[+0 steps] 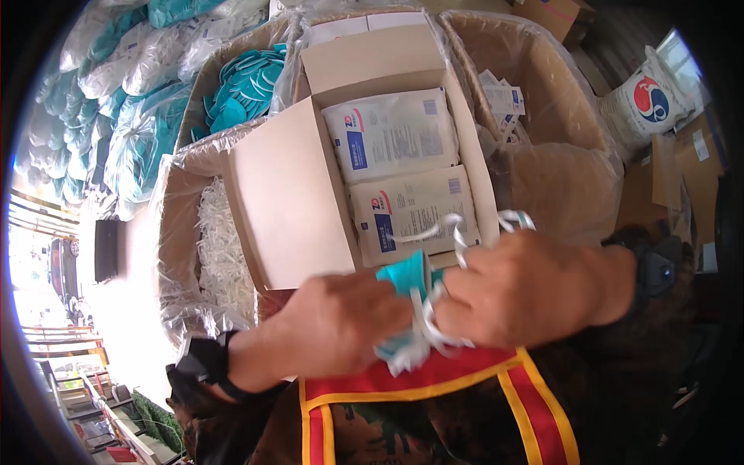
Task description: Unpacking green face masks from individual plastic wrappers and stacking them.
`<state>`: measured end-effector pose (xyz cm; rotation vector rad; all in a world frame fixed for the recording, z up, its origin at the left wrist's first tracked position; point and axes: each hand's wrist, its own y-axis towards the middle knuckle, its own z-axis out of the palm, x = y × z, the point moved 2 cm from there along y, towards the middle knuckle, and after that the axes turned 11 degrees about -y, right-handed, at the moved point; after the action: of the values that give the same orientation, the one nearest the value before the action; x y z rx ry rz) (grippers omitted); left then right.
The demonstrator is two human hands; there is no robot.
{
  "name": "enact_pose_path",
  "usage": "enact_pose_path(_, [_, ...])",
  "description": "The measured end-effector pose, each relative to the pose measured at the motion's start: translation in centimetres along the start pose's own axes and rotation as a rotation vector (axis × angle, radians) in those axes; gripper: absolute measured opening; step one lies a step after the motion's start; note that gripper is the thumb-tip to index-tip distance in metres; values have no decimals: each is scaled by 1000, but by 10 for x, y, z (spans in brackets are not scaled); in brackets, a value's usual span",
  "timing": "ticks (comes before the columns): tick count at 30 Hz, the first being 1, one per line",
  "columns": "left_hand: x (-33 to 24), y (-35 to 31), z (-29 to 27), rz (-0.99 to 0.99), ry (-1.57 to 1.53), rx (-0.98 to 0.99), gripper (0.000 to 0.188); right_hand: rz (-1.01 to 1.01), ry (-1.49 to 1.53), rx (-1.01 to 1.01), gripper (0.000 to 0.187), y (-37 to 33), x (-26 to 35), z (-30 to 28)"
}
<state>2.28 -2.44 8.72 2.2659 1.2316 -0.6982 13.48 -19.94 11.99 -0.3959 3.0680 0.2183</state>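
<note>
Above my red apron [457,368] with yellow edging, both hands are closed on a small teal face mask [407,275] with white straps. My left hand [349,322] grips the teal cloth at its left side. Thin white straps [425,310] are bunched at the fingers of my right hand [504,287], and several curl up above it. Some of the mask is covered by my fingers. Just beyond my hands is an open carton [287,225] holding two white printed packages [387,132] side by side, one farther than the other.
Around the carton stand plastic-lined boxes: one with teal discs [246,85], one with white strips [221,240], one with small printed packets [504,101]. Bagged teal and white goods [147,132] pile up at far left. A white sack [647,101] and brown cartons [701,163] are at right.
</note>
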Motion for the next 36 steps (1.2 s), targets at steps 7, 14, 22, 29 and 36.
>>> enact_pose_path(7, [17, -61, -30, -100, 91, -19, 21, 214, 431, 120, 19, -60, -30, -21])
enact_pose_path(14, [44, -19, -52, -279, 585, -283, 28, 1045, 1442, -436, 26, -89, -70, 72])
enact_pose_path(22, [18, 21, -59, -104, 740, -385, 27, 684, 1681, -506, 45, 18, -75, 123])
enact_pose_path(29, [27, 34, -51, -126, 757, -415, 27, 346, 1919, -220, 34, 44, -31, 107])
enact_pose_path(36, [35, 19, -20, -277, 283, -275, 37, 326, 1329, -552, 25, 24, -38, 72])
